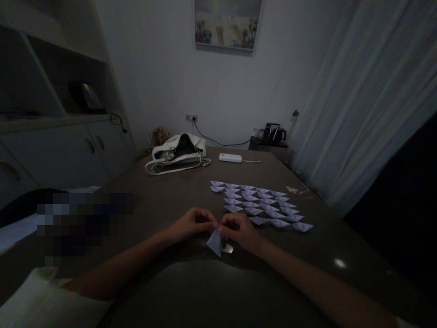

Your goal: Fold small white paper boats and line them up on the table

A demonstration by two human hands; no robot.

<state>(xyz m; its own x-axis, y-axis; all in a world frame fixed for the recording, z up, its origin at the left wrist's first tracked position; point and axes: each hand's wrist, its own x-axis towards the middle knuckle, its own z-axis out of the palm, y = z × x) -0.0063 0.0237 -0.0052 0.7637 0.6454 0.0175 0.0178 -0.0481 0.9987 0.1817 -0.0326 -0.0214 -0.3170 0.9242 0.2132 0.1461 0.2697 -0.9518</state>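
A small folded piece of white paper (215, 242), roughly triangular, hangs between my hands just above the dark table. My left hand (192, 224) pinches its upper tip from the left, thumb and fingers together. From the right, my right hand (241, 231) grips the same tip with thumb and forefinger. Beyond my right hand lie several folded paper boats (252, 205), set out in rows on the table. A small bright patch shows just under my right fingers; I cannot make out whether it is a reflection or an object.
A white handbag (177, 152) rests at the table's far left, with a white power bank (230, 158) and short cable to its right. Black kettles (274, 134) stand beyond the far right corner. A pale curtain (344, 91) hangs right; cabinets (61, 150) stand left.
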